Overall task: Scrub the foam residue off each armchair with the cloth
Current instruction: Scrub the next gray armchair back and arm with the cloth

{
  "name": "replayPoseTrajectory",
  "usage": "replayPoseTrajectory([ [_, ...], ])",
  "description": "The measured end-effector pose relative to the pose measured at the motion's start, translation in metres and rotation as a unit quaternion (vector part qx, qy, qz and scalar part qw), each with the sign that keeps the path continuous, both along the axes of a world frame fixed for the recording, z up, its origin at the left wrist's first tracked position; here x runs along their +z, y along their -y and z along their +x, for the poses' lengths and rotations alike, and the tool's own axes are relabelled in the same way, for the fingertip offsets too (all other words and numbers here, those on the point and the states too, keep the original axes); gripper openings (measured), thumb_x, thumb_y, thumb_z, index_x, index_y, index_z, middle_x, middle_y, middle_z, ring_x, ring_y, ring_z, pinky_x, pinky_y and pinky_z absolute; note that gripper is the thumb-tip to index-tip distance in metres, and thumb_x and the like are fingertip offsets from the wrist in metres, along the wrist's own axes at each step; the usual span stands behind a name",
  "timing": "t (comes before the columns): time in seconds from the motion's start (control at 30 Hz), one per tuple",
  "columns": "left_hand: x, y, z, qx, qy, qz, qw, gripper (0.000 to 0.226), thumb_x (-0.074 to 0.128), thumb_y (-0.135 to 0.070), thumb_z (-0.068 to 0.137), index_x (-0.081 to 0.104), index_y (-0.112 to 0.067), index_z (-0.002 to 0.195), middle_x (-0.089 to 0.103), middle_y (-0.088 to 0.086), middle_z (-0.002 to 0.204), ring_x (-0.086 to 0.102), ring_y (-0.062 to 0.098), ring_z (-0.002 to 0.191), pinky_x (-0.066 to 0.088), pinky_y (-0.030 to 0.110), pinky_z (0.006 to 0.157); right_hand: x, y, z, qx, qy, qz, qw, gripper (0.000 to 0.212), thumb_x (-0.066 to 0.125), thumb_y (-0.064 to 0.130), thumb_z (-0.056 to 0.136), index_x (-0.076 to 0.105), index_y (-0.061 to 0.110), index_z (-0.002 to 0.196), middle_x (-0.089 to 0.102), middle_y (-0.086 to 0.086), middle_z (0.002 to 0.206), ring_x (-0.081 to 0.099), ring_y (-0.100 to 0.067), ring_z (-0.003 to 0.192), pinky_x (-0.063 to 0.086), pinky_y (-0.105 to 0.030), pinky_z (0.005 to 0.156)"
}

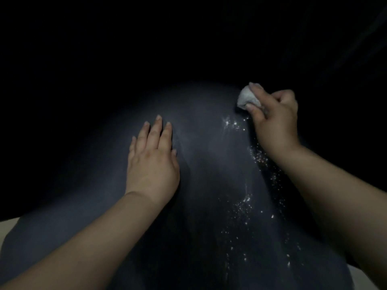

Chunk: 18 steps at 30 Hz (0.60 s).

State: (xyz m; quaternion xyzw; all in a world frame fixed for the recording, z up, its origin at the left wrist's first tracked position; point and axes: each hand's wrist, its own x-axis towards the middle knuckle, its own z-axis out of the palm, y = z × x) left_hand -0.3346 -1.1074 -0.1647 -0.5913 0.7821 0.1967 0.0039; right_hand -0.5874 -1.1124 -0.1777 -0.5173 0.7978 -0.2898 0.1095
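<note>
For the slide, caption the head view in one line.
Right hand grips a balled white cloth on a dark armchair flecked with foam residue; left hand rests flat.

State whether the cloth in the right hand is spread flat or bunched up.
Bunched up: the white cloth is a small wad pinched in the right hand against the armchair.

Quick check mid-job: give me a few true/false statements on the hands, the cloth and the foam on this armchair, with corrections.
1. The right hand grips the balled white cloth. True.
2. The left hand holds a second cloth. False: it lies flat, fingers straight, on the dark armchair fabric, holding nothing.
3. White foam flecks remain on the fabric, mostly on its right part. True.
4. The cloth sits near the bottom edge of the view. False: it is at the upper end of the lit fabric.
5. The foam is all gone. False: flecks remain below the cloth.
</note>
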Motion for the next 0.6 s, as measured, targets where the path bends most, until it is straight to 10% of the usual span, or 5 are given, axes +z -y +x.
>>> replayPoseTrajectory([
  [0.3, 0.002, 0.000, -0.002, 0.004, 0.001, 0.012, 1.000, 0.057, 0.037, -0.026, 0.098, 0.021, -0.018, 0.152, 0.010, 0.000, 0.161, 0.005, 0.022, 0.147, 0.004, 0.041, 0.118, -0.001, -0.070, 0.041, 0.175, -0.010, 0.042, 0.984, 0.048, 0.069, 0.021, 0.081, 0.059, 0.038, 0.125, 0.037, 0.003, 0.098, 0.040, -0.019, 0.091, 0.038, -0.036, 0.083],
  [0.47, 0.000, 0.000, -0.003, -0.002, 0.008, 0.009, 1.000, 0.057, 0.035, -0.027, 0.098, 0.019, -0.018, 0.152, 0.010, 0.000, 0.161, 0.005, 0.022, 0.147, 0.002, 0.040, 0.117, -0.003, -0.003, 0.008, 0.016, -0.007, 0.032, 0.999, 0.044, 0.066, 0.019, 0.086, 0.059, 0.031, 0.128, 0.039, -0.004, 0.103, 0.042, -0.024, 0.099, 0.039, -0.034, 0.092],
  [0.6, -0.005, 0.000, -0.003, -0.002, 0.010, 0.012, 1.000, 0.058, 0.038, -0.024, 0.097, 0.020, -0.017, 0.152, 0.012, 0.001, 0.161, 0.007, 0.023, 0.147, 0.005, 0.042, 0.118, -0.004, 0.009, 0.037, 0.071, -0.009, 0.066, 0.995, 0.038, 0.064, 0.021, 0.087, 0.063, 0.031, 0.123, 0.046, -0.010, 0.108, 0.044, -0.029, 0.100, 0.037, -0.035, 0.089],
])
